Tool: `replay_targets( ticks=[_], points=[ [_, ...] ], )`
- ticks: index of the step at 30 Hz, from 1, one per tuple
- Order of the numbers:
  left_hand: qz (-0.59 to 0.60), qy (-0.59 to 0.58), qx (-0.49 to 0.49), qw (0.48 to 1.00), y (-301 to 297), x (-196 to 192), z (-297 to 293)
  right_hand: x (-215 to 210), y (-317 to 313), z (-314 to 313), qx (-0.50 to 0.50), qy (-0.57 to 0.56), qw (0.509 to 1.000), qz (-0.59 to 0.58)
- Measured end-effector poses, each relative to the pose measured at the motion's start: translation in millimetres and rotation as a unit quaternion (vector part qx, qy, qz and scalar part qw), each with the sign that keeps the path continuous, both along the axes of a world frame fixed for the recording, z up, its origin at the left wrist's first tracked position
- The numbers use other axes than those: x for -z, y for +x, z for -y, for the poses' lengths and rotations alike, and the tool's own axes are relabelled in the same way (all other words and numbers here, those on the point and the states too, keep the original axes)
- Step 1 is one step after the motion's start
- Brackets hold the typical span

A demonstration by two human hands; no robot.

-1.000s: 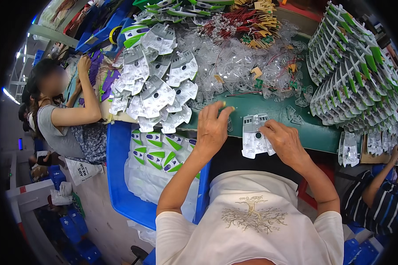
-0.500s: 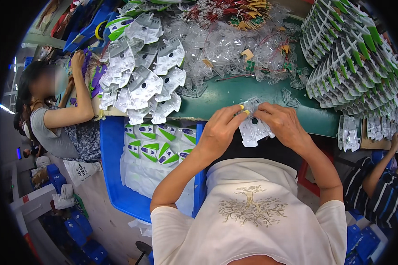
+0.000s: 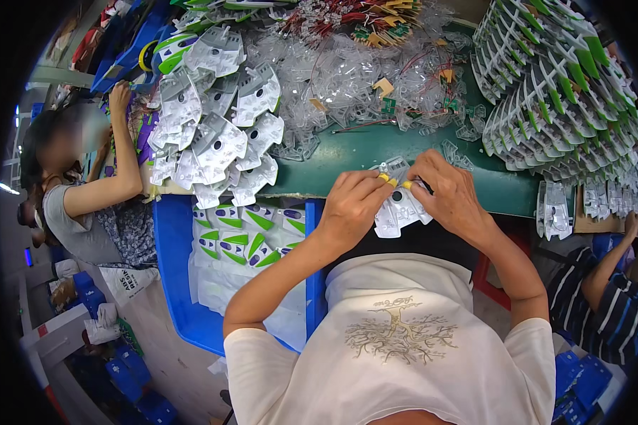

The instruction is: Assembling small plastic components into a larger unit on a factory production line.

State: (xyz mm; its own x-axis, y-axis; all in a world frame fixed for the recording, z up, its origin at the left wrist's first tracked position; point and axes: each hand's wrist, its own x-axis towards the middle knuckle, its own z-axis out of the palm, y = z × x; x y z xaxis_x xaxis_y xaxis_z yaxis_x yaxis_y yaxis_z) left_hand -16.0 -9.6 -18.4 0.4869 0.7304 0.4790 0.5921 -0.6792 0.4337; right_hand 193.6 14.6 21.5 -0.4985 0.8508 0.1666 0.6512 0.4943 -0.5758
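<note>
A white and grey moulded plastic housing (image 3: 398, 218) with a dark round spot lies at the near edge of the green worktop, its lower end sticking out over the edge. My left hand (image 3: 353, 207) grips its left upper side, thumb and fingers closed. My right hand (image 3: 446, 193) is closed on the right upper side, fingers bent over the part. Yellow covers show on fingertips of both hands. What lies right under the fingertips is hidden. Just beyond my right hand rests a small see-through plastic piece (image 3: 456, 156).
Stacked housings (image 3: 223, 138) stand to the left, taller green-edged stacks (image 3: 546, 106) to the right. See-through pieces (image 3: 340, 78) and red wires (image 3: 319, 21) heap at the back. A blue bin (image 3: 177, 283) holds green-white parts. Co-workers (image 3: 85, 191) sit on both sides.
The view has shifted slightly. My right hand's fingers have moved over the housing's upper part, and its yellow-covered fingertip now shows. My left hand keeps its hold.
</note>
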Motion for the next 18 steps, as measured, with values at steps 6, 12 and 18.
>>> replay_targets(
  ticks=[6, 12, 18],
  points=[
    [0.17, -0.075, -0.054, 0.981, 9.5, 12.7, 6.7, -14.9, 7.8, 14.4, -0.015, -0.028, 0.999, 0.02],
    [0.144, -0.166, 0.028, 0.975, 2.2, -4.1, -6.1, -22.7, 8.7, 16.0, -0.022, -0.018, 1.0, 0.004],
    [0.077, -0.172, 0.04, 0.981, 1.8, -7.4, -6.5, -31.6, 18.7, 23.0, -0.026, -0.268, 0.928, -0.258]
  ],
)
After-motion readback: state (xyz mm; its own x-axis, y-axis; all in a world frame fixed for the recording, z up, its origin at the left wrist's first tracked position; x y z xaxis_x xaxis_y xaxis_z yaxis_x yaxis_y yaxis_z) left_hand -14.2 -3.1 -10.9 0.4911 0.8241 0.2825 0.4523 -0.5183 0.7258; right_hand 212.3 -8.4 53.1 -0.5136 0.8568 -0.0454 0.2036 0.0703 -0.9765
